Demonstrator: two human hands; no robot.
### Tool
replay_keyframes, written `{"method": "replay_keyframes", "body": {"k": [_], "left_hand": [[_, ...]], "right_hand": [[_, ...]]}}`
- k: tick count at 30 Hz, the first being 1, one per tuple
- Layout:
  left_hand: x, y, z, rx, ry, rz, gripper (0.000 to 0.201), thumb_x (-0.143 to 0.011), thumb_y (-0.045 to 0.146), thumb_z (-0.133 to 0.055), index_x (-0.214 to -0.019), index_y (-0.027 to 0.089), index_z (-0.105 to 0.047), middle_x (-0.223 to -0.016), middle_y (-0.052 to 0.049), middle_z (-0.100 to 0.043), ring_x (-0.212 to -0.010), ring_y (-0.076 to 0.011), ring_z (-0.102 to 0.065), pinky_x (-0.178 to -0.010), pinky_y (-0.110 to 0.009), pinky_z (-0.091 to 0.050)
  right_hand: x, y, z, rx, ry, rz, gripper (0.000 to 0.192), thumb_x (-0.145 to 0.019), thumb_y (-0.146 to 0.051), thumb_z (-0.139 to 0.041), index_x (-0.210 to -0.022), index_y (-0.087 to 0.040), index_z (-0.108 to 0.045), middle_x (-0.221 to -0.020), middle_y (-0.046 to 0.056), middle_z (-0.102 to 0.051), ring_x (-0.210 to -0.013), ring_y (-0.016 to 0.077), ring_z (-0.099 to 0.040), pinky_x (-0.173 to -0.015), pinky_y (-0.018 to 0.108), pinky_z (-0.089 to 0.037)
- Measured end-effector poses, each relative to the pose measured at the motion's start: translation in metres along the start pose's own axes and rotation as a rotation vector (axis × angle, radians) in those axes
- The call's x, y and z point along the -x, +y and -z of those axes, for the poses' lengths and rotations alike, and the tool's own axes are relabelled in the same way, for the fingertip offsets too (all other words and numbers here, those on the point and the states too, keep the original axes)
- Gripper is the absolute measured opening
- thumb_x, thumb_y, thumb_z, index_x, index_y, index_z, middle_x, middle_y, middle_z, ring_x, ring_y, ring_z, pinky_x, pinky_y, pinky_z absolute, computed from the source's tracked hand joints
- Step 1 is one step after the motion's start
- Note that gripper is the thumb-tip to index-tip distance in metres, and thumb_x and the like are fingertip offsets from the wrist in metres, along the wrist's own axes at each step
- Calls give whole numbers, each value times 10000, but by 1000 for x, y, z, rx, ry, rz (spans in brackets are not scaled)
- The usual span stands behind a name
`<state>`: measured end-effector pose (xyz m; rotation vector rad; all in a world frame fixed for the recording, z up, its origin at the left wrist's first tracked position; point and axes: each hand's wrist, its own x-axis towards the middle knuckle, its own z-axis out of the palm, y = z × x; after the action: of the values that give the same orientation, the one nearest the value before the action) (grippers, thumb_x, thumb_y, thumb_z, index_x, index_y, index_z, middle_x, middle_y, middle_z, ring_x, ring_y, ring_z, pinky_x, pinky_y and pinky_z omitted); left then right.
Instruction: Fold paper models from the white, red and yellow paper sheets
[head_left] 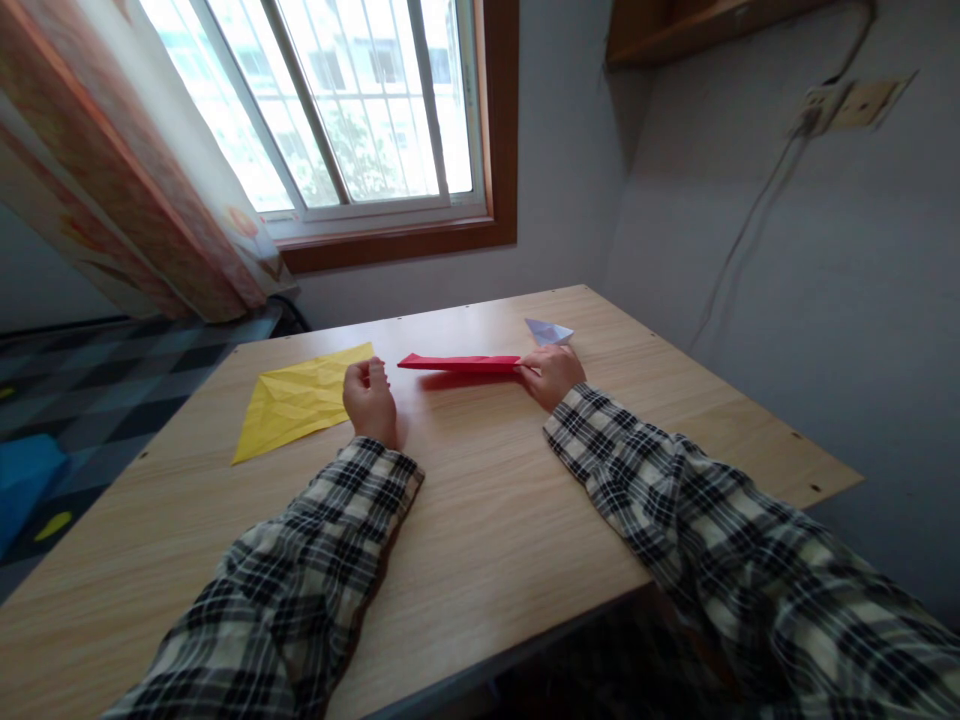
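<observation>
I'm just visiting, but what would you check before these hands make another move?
1. Right grip holds an end of the red folded paper: ok.
2. Left grip holds the other end: not ok, a gap shows.
3. Yellow paper apart from the red one: ok.
4. Left grip off the yellow paper: cannot tell.
5. Right grip off the pale folded paper behind it: cannot tell.

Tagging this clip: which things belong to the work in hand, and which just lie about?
In hand:
- red paper, right hand holding one end, left hand near the other

Apparently just lying about:
- yellow paper
- paper boat
</observation>
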<state>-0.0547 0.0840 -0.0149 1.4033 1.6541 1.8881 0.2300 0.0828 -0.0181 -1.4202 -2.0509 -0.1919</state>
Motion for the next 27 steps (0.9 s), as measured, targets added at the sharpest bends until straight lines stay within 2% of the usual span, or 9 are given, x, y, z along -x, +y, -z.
{"method": "replay_keyframes", "body": {"k": [3,7,10,12,15,18,22,24,27], "left_hand": [[2,4,-3,136,29,144,252,-897,430,-487,-809,197,-521,-699,11,-551,-599,-115,-534,-580,-232,-465],[10,12,-5,176,-193,189,439,-904,544,-445,-693,181,-575,-609,-14,-577,-569,-132,-551,-578,-260,-469],[14,15,-5,124,-363,186,563,-894,635,-411,-697,166,-655,-688,-84,-674,-626,-176,-606,-605,-306,-480],[15,15,-5,101,-403,196,618,-881,681,-396,-721,160,-685,-756,-121,-708,-644,-200,-621,-594,-329,-481],[14,15,-3,58,-395,211,654,-870,708,-391,-711,151,-694,-762,-141,-712,-646,-219,-626,-585,-346,-485],[12,14,-2,14,-371,199,560,-851,647,-480,-682,149,-673,-707,-115,-690,-640,-214,-622,-585,-333,-487],[11,9,-3,61,-280,182,417,-813,547,-567,-685,156,-637,-656,-58,-648,-618,-187,-597,-564,-298,-472],[10,8,-3,111,-263,183,409,-806,547,-577,-714,154,-642,-676,-49,-649,-618,-172,-589,-572,-288,-474],[10,6,-4,164,-292,181,435,-775,579,-622,-751,146,-656,-704,-47,-656,-634,-156,-589,-607,-277,-487]], "right_hand": [[0,0,0,-3,11,-3,260,-924,-321,-541,-898,-223,-780,-879,66,-752,-859,225,-616,-781,365,-359],[0,-2,2,-37,18,22,249,-916,-321,-556,-911,-218,-782,-886,69,-758,-843,217,-624,-782,357,-374],[0,-5,2,-75,-9,105,227,-904,-289,-571,-903,-213,-786,-877,70,-760,-837,214,-633,-802,356,-393],[0,-7,2,-114,-41,193,212,-895,-268,-584,-881,-211,-788,-853,69,-759,-824,207,-640,-815,351,-409],[1,-11,1,-182,-66,293,178,-881,-272,-616,-887,-225,-788,-825,56,-760,-794,192,-647,-813,336,-434],[3,-15,0,-239,-67,339,175,-889,-313,-625,-909,-242,-784,-824,42,-762,-778,179,-649,-801,325,-448],[4,-16,1,-285,-94,394,340,-959,-392,-520,-808,-228,-776,-779,41,-749,-762,170,-645,-804,325,-449],[3,-15,1,-295,-91,378,414,-981,-401,-474,-753,-215,-765,-757,48,-741,-760,174,-645,-802,326,-452],[1,-13,1,-294,-32,296,355,-971,-374,-500,-811,-204,-767,-823,59,-753,-813,188,-656,-831,332,-461]]}}
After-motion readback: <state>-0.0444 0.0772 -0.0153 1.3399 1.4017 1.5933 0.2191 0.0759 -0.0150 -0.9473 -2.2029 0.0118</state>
